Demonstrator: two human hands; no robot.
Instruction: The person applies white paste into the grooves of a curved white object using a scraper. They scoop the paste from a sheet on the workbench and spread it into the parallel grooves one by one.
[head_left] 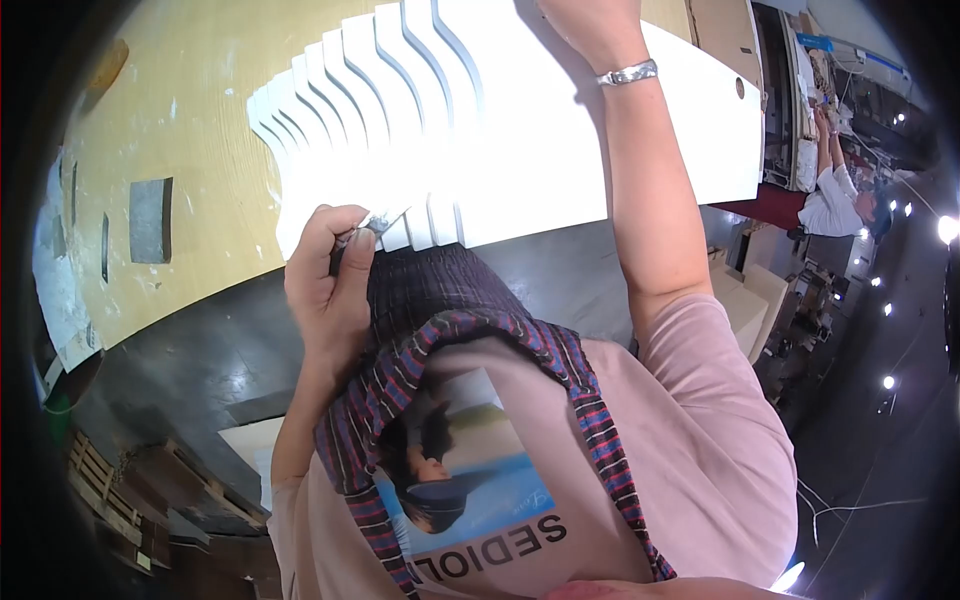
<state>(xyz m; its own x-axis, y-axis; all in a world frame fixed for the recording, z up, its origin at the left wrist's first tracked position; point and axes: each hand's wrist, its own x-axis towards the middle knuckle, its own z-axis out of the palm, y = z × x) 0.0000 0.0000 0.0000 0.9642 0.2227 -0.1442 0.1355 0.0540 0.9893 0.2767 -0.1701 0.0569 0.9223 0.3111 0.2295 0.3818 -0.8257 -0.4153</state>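
Between the thumb and bent fingers of my left hand (pixel 332 262) is a small, shiny grey-and-white piece (pixel 385 217) with a pointed end. I cannot make out its kind. It lies over the near edge of a row of white panels (pixel 340 165), which overlap like fanned cards and have wavy, curved edges. My right hand (pixel 597 30), with a silver band on its wrist, reaches over a wide white panel (pixel 680 140) at the far side. Its fingers run out of the picture at the top, so their pose is hidden.
A pale yellow worktable (pixel 215 130) with white smears carries the panels. On its left lie a dark grey rectangular pad (pixel 151 221) and an orange-brown object (pixel 108 66). A striped apron (pixel 440 285) hangs against the table edge. Another person (pixel 835 200) works at the far right.
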